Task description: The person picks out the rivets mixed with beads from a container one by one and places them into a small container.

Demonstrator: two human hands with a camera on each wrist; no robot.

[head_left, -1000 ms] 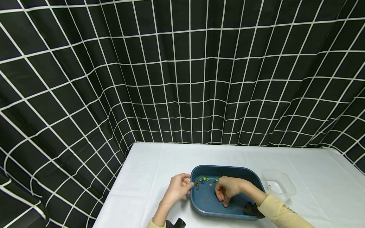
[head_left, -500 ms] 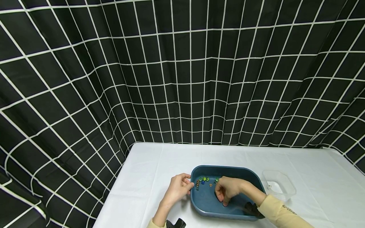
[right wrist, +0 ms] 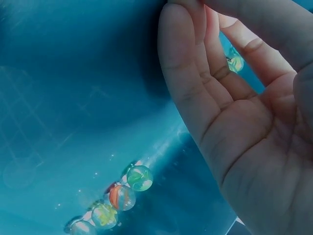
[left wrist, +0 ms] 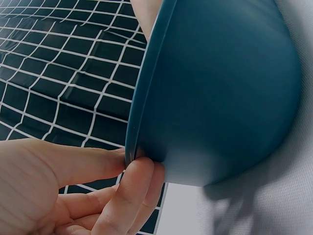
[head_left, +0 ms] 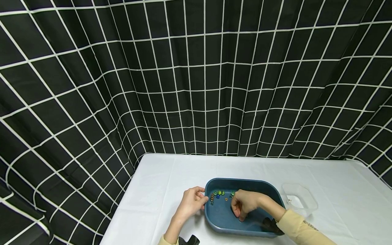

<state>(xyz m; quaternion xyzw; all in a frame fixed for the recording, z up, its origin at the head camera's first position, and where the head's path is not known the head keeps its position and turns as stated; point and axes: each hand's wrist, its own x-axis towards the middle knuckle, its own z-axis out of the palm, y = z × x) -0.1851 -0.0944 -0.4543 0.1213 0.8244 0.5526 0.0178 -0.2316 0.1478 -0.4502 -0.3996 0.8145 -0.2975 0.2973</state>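
Left hand (head_left: 190, 201) pinches the tub (head_left: 222, 217) by its left rim. Right hand (head_left: 245, 203) reaches inside the tub, fingertips together at the floor — grip contents cannot be told. Marbles (head_left: 218, 196) lie in the tub, mostly far left — clear box (head_left: 310, 200) just right of it.

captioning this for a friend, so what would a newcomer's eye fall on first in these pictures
Most striking is the black curtain with its white grid, filling most of the head view behind the white table. The blue tub stands out on that table, with the left hand pinching its left end and the right hand reaching down inside. Inside, small colourful marbles gather mostly near its far left corner.
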